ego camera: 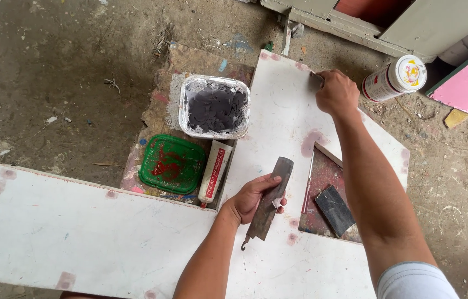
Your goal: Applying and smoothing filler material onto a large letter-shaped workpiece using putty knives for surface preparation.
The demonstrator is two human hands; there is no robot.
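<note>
My left hand point(251, 197) grips a long flat metal blade point(271, 200) with a hooked lower end, held over a white painted board point(278, 127). My right hand point(336, 93) is stretched to the board's far edge, pressing a small scraper point(316, 80) against it. Pink filler patches point(312, 141) dot the board. A second white board point(79, 227) lies at the lower left.
An open tub of grey putty point(215, 107), a green lid point(171, 164) smeared with red and a white tube point(214, 172) lie left of the board. A white can point(395, 78) lies on its side at upper right. A dark block point(334, 210) rests in the board's cut-out.
</note>
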